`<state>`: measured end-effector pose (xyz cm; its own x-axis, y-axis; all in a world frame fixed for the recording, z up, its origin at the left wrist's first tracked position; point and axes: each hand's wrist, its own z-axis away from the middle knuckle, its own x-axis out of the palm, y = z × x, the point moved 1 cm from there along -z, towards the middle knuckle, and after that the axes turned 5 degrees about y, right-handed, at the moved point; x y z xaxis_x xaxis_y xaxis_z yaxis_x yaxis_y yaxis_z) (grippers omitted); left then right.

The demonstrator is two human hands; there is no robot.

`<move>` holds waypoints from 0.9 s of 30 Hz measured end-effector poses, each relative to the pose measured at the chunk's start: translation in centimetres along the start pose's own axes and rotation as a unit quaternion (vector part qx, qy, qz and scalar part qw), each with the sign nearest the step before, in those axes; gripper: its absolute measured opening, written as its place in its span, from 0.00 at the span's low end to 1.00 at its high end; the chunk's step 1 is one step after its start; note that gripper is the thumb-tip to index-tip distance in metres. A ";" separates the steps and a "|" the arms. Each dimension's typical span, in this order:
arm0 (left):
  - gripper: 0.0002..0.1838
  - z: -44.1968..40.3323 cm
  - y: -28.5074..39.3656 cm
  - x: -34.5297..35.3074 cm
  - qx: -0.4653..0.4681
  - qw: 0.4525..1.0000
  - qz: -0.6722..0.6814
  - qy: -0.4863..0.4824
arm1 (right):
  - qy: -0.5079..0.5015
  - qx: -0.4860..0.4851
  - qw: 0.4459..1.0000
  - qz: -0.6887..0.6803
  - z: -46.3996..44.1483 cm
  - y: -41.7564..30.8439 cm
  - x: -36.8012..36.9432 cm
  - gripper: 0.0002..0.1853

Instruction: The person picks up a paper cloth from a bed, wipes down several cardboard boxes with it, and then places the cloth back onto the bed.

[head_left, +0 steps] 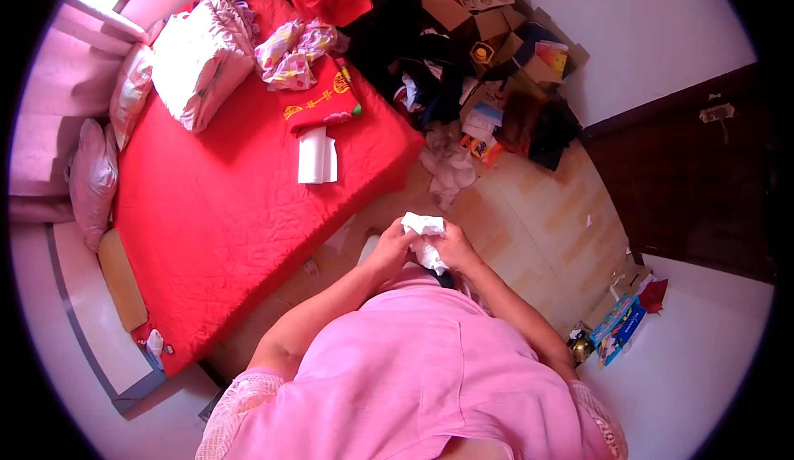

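Observation:
Both of my hands meet in front of my body, just above the pink shirt point(397, 361). A crumpled white cloth or paper point(427, 245) is between them. My left hand point(391, 247) has its fingers closed on its left side. On the right side, my right hand point(454, 246) grips it as well. Part of the white piece hangs down between the hands, and the fingertips are partly hidden by it.
A bed with a red cover point(231, 187) lies at the left, holding a folded quilt point(207, 63), patterned clothes point(294, 50) and white paper point(317, 156). Boxes and bags point(513, 88) are heaped beyond it. A dark door point(686, 162) stands right; blue packages point(620, 332) lie by the wall.

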<state>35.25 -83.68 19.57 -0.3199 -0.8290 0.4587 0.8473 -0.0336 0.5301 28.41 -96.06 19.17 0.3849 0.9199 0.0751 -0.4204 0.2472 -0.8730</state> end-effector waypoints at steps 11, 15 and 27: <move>0.08 -3.9 1.6 1.6 0.119 0.983 0.089 0.106 | -0.057 0.135 0.987 -0.062 -0.8 -0.9 -2.0 0.09; 0.07 -7.2 1.9 0.4 0.199 0.971 -0.038 0.127 | 0.002 0.156 0.988 -0.015 -2.2 -1.2 -2.1 0.10; 0.15 -23.0 8.3 -16.4 0.222 0.792 -0.510 0.251 | 0.258 0.298 0.918 0.043 0.0 7.2 -11.4 0.07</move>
<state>57.30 -83.24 0.04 -0.4388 -0.6186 -0.6517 -0.0121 -0.7211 0.6927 21.06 -104.76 12.03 0.6031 0.7145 -0.3547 -0.7829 0.4449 -0.4350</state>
